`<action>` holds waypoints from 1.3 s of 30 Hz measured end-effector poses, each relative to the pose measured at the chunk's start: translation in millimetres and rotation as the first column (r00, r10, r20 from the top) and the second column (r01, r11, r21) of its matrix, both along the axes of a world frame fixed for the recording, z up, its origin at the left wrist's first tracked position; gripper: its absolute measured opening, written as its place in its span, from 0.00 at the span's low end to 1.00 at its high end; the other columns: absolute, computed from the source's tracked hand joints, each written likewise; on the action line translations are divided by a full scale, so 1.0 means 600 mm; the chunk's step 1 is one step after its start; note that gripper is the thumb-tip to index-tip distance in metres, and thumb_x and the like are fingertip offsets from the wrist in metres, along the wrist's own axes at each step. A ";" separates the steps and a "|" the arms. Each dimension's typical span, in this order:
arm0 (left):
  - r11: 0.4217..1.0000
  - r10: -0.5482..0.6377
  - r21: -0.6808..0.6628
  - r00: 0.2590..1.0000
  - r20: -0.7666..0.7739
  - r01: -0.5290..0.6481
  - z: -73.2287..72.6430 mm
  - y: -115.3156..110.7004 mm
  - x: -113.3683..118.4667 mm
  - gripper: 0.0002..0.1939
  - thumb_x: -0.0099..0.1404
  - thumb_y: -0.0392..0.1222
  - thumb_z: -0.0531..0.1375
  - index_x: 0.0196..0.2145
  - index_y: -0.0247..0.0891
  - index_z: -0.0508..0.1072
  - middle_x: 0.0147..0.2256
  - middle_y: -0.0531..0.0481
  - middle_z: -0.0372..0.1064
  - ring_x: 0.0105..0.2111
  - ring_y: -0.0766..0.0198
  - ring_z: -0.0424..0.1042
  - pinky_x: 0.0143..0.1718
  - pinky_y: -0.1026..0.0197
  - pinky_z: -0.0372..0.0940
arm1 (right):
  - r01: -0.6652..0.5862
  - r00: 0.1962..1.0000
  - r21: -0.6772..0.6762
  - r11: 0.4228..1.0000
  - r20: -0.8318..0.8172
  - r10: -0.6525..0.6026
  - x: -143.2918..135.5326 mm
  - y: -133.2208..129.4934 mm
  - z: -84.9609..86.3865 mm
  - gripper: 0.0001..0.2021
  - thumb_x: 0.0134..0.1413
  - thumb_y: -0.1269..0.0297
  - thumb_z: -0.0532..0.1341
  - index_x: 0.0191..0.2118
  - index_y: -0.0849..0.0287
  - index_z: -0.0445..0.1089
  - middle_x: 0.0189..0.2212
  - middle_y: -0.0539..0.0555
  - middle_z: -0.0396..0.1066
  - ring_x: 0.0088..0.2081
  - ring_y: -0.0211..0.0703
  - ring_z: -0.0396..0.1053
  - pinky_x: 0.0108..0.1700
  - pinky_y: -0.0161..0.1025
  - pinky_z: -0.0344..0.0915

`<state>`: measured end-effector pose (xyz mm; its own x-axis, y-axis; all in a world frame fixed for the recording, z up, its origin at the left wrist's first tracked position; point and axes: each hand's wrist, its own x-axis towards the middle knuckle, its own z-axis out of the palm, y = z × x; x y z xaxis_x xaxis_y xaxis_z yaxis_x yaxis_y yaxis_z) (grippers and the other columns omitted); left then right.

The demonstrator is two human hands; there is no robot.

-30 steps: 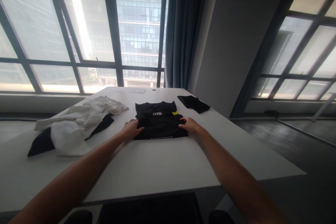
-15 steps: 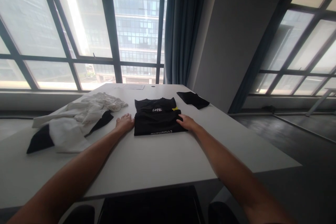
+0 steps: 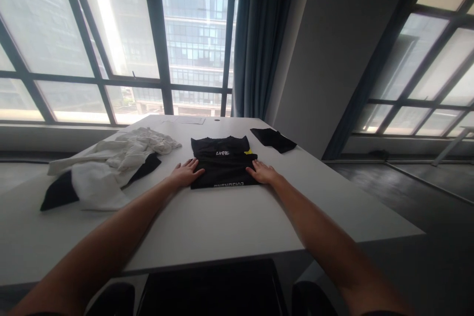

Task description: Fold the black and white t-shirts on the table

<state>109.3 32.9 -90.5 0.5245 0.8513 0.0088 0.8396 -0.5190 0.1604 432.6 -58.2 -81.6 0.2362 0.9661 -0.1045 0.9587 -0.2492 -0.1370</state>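
A black T-shirt (image 3: pixel 222 170) with white lettering and a small yellow patch lies folded on the white table (image 3: pixel 215 227). Its near part is doubled over, leaving a strip of the far part showing behind. My left hand (image 3: pixel 186 173) rests on the shirt's left edge, fingers spread and thumb pointing inward. On the right edge lies my right hand (image 3: pixel 262 173), its fingers stretched out over the cloth. Neither hand grips the fabric.
Crumpled white and black clothes (image 3: pixel 122 158) are heaped on the table's left side. A folded black cloth (image 3: pixel 274 139) lies at the back right. A black chair (image 3: pixel 211 289) stands at the near edge. Beyond are windows and a blue curtain (image 3: pixel 259 39).
My left hand has moved right, from beside the shirt onto its left edge. My right hand has flattened on the right edge. The shirt keeps its folded shape.
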 end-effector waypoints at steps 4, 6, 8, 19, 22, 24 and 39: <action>0.989 0.120 0.089 0.993 -0.007 -0.119 0.007 -0.012 0.002 0.36 0.70 0.60 0.40 0.68 0.38 0.50 0.69 0.43 0.39 0.68 0.48 0.40 0.64 0.38 0.40 | 0.066 0.992 0.117 0.991 0.101 -0.078 -0.002 -0.009 0.001 0.32 0.67 0.51 0.41 0.67 0.67 0.51 0.67 0.66 0.48 0.68 0.53 0.46 0.65 0.59 0.39; 0.983 0.037 0.176 0.999 0.035 -0.043 0.007 -0.025 0.015 0.34 0.71 0.58 0.40 0.68 0.39 0.51 0.69 0.45 0.39 0.69 0.51 0.39 0.65 0.41 0.38 | -0.017 0.988 0.236 0.972 0.151 -0.019 -0.009 -0.009 -0.002 0.30 0.66 0.55 0.43 0.67 0.67 0.52 0.68 0.65 0.47 0.68 0.51 0.44 0.66 0.57 0.36; 0.980 -0.116 0.169 0.992 0.044 0.107 0.006 -0.033 0.027 0.34 0.71 0.60 0.40 0.68 0.42 0.51 0.69 0.48 0.40 0.69 0.54 0.38 0.66 0.45 0.36 | -0.148 0.983 0.269 0.952 0.146 0.111 -0.013 -0.003 -0.006 0.30 0.66 0.54 0.45 0.69 0.63 0.49 0.70 0.60 0.43 0.70 0.48 0.39 0.67 0.54 0.34; 0.998 -0.060 0.025 0.994 0.091 0.058 0.001 0.004 -0.018 0.33 0.70 0.58 0.44 0.67 0.42 0.54 0.68 0.44 0.42 0.68 0.52 0.41 0.65 0.42 0.40 | -0.010 0.995 0.188 0.982 -0.092 0.027 0.058 0.024 -0.031 0.29 0.67 0.50 0.44 0.68 0.56 0.52 0.69 0.57 0.44 0.69 0.51 0.42 0.67 0.59 0.38; 0.984 -0.156 -0.059 0.977 0.143 0.165 0.017 -0.003 -0.040 0.31 0.66 0.56 0.53 0.65 0.48 0.60 0.67 0.48 0.47 0.67 0.52 0.47 0.64 0.48 0.46 | -0.049 0.989 0.248 0.968 -0.125 0.083 0.078 0.014 -0.024 0.25 0.65 0.57 0.50 0.65 0.58 0.60 0.65 0.59 0.55 0.66 0.51 0.53 0.66 0.52 0.48; 0.950 -0.241 -0.161 0.958 0.158 0.266 0.030 -0.010 -0.058 0.35 0.60 0.56 0.60 0.64 0.52 0.61 0.68 0.51 0.46 0.67 0.51 0.48 0.63 0.52 0.49 | -0.105 0.975 0.264 0.959 -0.164 0.152 0.092 0.005 -0.014 0.25 0.61 0.60 0.56 0.63 0.58 0.63 0.62 0.59 0.61 0.62 0.51 0.60 0.63 0.47 0.54; 0.974 -0.168 0.202 0.929 0.329 0.105 0.009 -0.040 -0.012 0.21 0.61 0.48 0.54 0.49 0.42 0.77 0.43 0.45 0.77 0.38 0.53 0.75 0.44 0.56 0.66 | -0.230 0.908 0.234 0.945 -0.297 0.295 0.094 -0.020 0.007 0.33 0.39 0.74 0.66 0.57 0.54 0.71 0.64 0.58 0.58 0.63 0.57 0.57 0.64 0.50 0.54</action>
